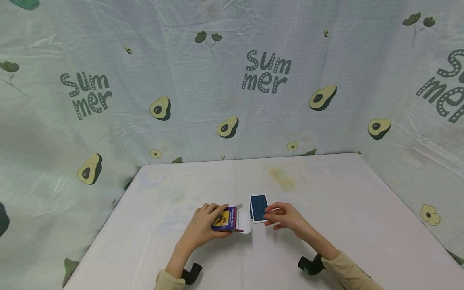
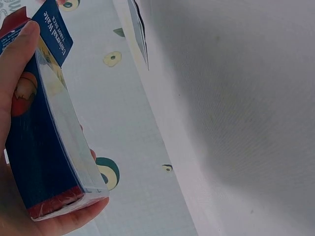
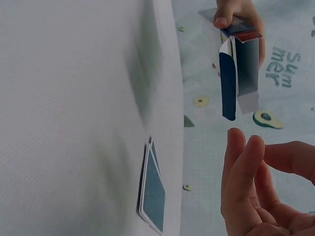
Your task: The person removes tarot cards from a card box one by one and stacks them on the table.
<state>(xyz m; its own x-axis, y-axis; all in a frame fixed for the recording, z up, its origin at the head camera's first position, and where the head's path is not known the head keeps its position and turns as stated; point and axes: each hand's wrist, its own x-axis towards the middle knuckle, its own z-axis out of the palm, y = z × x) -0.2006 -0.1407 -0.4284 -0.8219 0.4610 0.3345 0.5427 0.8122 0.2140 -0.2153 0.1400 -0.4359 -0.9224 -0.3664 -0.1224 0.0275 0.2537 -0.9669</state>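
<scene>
My left hand grips a tarot deck box, thumb on one side and fingers on the other. The box is dark blue and purple with a yellow picture, and "Universal Waite" is printed on its raised flap. Its open end faces right, and the right wrist view looks into a grey hollow. A small pile of blue-backed, white-edged tarot cards lies on the table just right of the box. Over the pile's right edge hovers my right hand, fingers loosely bent, nothing between thumb and fingertips.
A white cloth covers the table. Behind and beside it hangs a pale curtain printed with avocados and "summer". Dark wrist-worn devices sit by both forearms, close to the table's near side.
</scene>
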